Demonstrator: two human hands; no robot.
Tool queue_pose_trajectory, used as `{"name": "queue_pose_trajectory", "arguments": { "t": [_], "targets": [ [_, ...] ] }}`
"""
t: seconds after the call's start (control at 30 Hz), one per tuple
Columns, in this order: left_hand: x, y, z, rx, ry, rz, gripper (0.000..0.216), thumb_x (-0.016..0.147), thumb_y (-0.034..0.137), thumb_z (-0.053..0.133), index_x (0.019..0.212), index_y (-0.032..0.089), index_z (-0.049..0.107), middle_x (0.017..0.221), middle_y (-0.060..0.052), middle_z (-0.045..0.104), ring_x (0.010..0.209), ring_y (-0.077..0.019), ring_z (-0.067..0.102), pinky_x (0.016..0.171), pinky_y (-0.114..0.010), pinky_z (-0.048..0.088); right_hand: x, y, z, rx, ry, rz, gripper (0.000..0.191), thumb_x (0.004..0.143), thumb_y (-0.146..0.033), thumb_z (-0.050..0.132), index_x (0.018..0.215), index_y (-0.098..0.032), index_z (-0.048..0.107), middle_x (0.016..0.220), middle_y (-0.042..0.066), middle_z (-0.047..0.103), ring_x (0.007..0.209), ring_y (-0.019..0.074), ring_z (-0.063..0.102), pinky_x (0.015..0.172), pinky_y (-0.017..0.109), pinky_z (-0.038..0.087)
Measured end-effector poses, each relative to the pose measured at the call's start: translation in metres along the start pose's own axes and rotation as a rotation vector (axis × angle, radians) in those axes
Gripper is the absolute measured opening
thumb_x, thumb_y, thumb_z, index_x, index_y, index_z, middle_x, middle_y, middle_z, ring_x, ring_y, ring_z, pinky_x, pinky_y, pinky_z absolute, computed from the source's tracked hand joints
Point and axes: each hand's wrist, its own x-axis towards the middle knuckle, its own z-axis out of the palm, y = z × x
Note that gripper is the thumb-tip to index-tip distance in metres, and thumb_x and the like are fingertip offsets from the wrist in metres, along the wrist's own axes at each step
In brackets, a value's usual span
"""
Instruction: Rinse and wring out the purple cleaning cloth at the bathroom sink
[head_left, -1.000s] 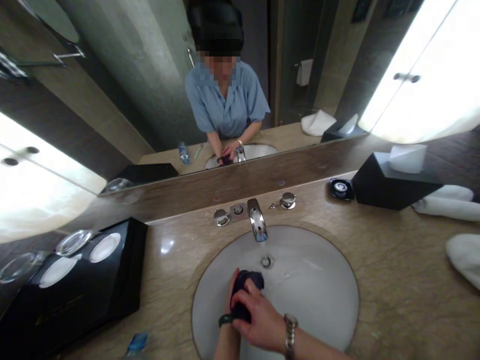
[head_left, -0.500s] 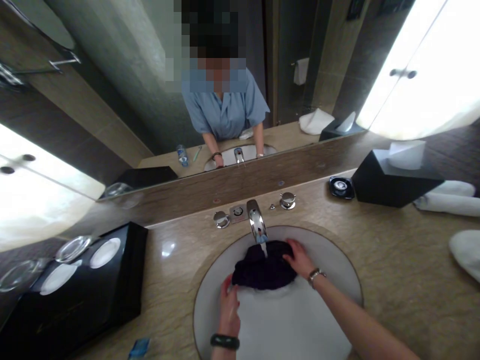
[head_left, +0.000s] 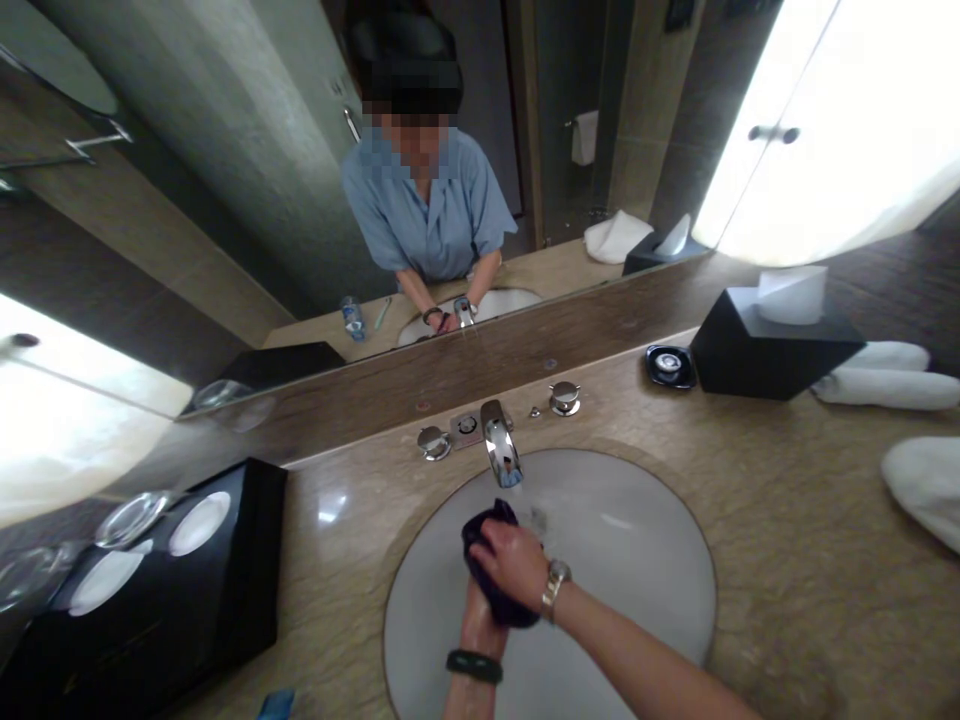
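Over the sink (head_left: 645, 600), the right hand (head_left: 514, 565) lies on top of the left hand (head_left: 480, 620), the fingers of both clamped around a bunched dark cloth (head_left: 487, 560). Just beyond it stands the tap (head_left: 501, 455) between 2 knobs.

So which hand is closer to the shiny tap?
The right hand. It lies on top of the dark cloth, just below the tap. The left hand is underneath, gripping the cloth nearer the person, farther from the tap.
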Motion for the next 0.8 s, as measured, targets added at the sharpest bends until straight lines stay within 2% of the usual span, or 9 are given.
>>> {"name": "queue_pose_trajectory", "arguments": {
  "t": [0.1, 0.23, 0.3, 0.37, 0.43, 0.5, 0.63, 0.73, 0.8],
  "targets": [
    [-0.006, 0.018, 0.011, -0.076, -0.021, -0.037, 0.040, 0.085, 0.042, 0.063, 0.117, 0.017, 0.060, 0.113, -0.014, 0.071, 0.110, -0.0268, 0.066, 0.089, -0.037, 0.058, 0.025, 0.065, -0.036, -0.095, 0.084, 0.163, 0.035, 0.100, -0.037, 0.038, 0.110, -0.014, 0.062, 0.108, 0.015, 0.070, 0.099, 0.0245, 0.067, 0.086, 0.033, 0.050],
    [-0.006, 0.046, -0.013, 0.009, 0.156, 0.020, 0.051, 0.085, 0.037, 0.065, 0.131, 0.024, 0.050, 0.136, -0.012, 0.061, 0.127, -0.0286, 0.055, 0.099, -0.041, 0.052, 0.004, 0.127, -0.057, -0.227, 0.165, 0.237, 0.028, 0.094, -0.028, 0.050, 0.113, -0.012, 0.065, 0.127, 0.019, 0.061, 0.122, 0.0315, 0.054, 0.103, 0.042, 0.044],
    [-0.006, 0.047, -0.030, 0.099, 0.279, 0.026, 0.056, 0.087, 0.037, 0.060, 0.140, 0.028, 0.041, 0.152, -0.010, 0.046, 0.138, -0.0309, 0.044, 0.106, -0.051, 0.045, -0.013, 0.128, -0.037, -0.267, 0.137, 0.197, 0.042, 0.091, -0.023, 0.053, 0.133, -0.015, 0.057, 0.145, 0.019, 0.049, 0.136, 0.0345, 0.041, 0.112, 0.051, 0.036],
    [-0.010, 0.040, -0.040, 0.164, 0.319, 0.030, 0.060, 0.089, 0.036, 0.055, 0.145, 0.029, 0.034, 0.161, -0.008, 0.033, 0.146, -0.0295, 0.033, 0.115, -0.056, 0.034, -0.022, 0.113, -0.003, -0.278, -0.053, 0.059, 0.064, 0.086, -0.027, 0.062, 0.147, -0.024, 0.043, 0.159, 0.014, 0.034, 0.146, 0.0386, 0.027, 0.115, 0.066, 0.025],
    [-0.017, 0.032, -0.043, 0.217, 0.274, 0.048, 0.062, 0.089, 0.035, 0.053, 0.146, 0.026, 0.032, 0.163, -0.007, 0.029, 0.147, -0.0266, 0.029, 0.120, -0.052, 0.027, -0.019, 0.093, 0.027, -0.274, -0.288, -0.141, 0.084, 0.076, -0.031, 0.075, 0.150, -0.034, 0.036, 0.163, 0.009, 0.025, 0.148, 0.0412, 0.020, 0.112, 0.078, 0.014],
    [-0.025, 0.028, -0.044, 0.266, 0.244, 0.054, 0.063, 0.088, 0.033, 0.053, 0.146, 0.020, 0.033, 0.161, -0.009, 0.031, 0.146, -0.0256, 0.031, 0.121, -0.045, 0.026, -0.004, 0.081, 0.034, -0.305, -0.379, -0.262, 0.076, 0.079, -0.026, 0.072, 0.147, -0.039, 0.040, 0.161, 0.007, 0.032, 0.146, 0.0378, 0.028, 0.112, 0.074, 0.018],
    [-0.037, 0.037, -0.057, 0.284, 0.272, 0.099, 0.059, 0.087, 0.033, 0.052, 0.142, 0.017, 0.039, 0.158, -0.014, 0.034, 0.142, -0.0289, 0.035, 0.116, -0.047, 0.031, 0.027, 0.103, -0.035, -0.437, -0.297, -0.194, 0.055, 0.091, -0.003, 0.037, 0.136, -0.028, 0.058, 0.135, 0.015, 0.060, 0.126, 0.0281, 0.053, 0.099, 0.046, 0.043],
    [-0.042, 0.044, -0.077, 0.235, 0.297, 0.175, 0.055, 0.083, 0.037, 0.055, 0.134, 0.018, 0.046, 0.155, -0.014, 0.039, 0.137, -0.0293, 0.040, 0.109, -0.047, 0.037, 0.009, 0.136, -0.103, -0.545, -0.332, -0.138, 0.052, 0.086, -0.001, 0.040, 0.129, -0.018, 0.063, 0.115, 0.019, 0.066, 0.112, 0.0258, 0.060, 0.092, 0.039, 0.044],
    [-0.046, 0.043, -0.089, 0.215, 0.309, 0.196, 0.055, 0.078, 0.042, 0.058, 0.127, 0.018, 0.050, 0.151, -0.015, 0.043, 0.133, -0.0292, 0.043, 0.104, -0.045, 0.040, -0.027, 0.150, -0.124, -0.594, -0.412, -0.119, 0.039, 0.083, -0.006, 0.051, 0.116, -0.016, 0.071, 0.107, 0.021, 0.069, 0.110, 0.0288, 0.061, 0.098, 0.045, 0.041]
  ]
}}
